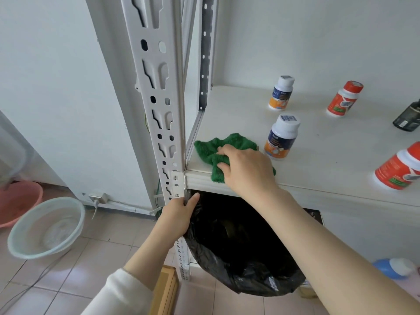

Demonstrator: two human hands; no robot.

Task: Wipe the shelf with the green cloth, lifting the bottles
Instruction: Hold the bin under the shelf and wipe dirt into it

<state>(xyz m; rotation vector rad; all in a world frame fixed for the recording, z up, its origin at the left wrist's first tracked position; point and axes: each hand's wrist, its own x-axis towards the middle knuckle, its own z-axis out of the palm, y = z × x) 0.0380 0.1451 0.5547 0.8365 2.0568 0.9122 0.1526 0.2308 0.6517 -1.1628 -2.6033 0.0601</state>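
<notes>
The right hand (247,169) grips the single green cloth (211,146) on the shelf (318,142); the left hand (179,214) clasps its upright post (159,87). Five stand there: two blue-orange bottles (281,137), two red bottles (344,98), one dark bottle (408,118).

Home storage corner: white metal rack (156,87), tiled floor (95,258), plastic basins (45,228) lower left, black bin bag (238,246) under shelf (329,144).
</notes>
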